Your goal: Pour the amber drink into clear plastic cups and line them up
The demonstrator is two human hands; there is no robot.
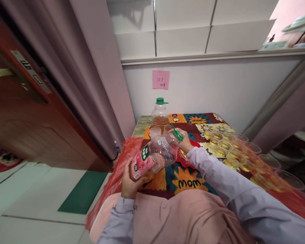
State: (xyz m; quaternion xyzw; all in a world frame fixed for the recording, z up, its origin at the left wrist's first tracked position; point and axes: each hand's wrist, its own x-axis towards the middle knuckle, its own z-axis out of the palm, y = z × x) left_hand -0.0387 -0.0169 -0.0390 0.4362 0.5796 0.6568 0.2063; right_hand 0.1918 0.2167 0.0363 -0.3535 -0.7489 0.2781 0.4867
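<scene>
A large clear plastic juice bottle (165, 147) with a pink label lies tilted between my hands, its neck up to the right. My left hand (130, 179) is wrapped round its base end. My right hand (185, 144) grips the neck end, by a green plastic piece (178, 135). A little amber liquid shows near the base. Just behind the bottle stands a clear plastic cup (155, 131). A second bottle (160, 113) with a green cap stands upright farther back, partly filled with amber juice. Under my right wrist lies a red printed item (184, 158), partly hidden.
Several clear cups (225, 145) with yellow liquid stand close together along the table's right side. A patterned cloth (189, 181) and thin red plastic sheeting (114, 173) cover the table. A wall with a pink note (161, 80) rises behind. At left is a brown door (40, 118).
</scene>
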